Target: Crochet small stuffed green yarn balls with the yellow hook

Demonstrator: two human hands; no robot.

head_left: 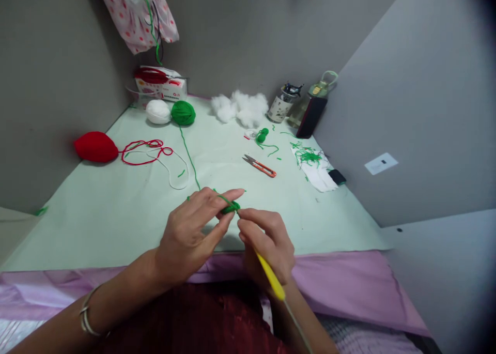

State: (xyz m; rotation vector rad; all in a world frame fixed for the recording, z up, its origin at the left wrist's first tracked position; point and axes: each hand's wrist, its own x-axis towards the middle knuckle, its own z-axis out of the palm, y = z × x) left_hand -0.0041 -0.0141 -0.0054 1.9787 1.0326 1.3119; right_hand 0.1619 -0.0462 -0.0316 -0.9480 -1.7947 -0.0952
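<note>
Between the thumb and fingers of my left hand (194,225) is a small green crochet piece (231,207). Green yarn passes over the left index finger, which is stretched out. My right hand (270,240) grips a crochet hook (270,275) with a yellow handle. The hook's tip meets the green piece, though the fingers mostly hide it. From the left hand a strand runs back across the table to a green yarn ball (183,113).
A white yarn ball (158,111) and a red one (96,147) lie left. Orange thread snips (259,166), white stuffing (242,108) and a small green knitted piece (262,135) lie beyond my hands. Green scraps (310,156) rest on tissue at right, near a leaning phone (312,117).
</note>
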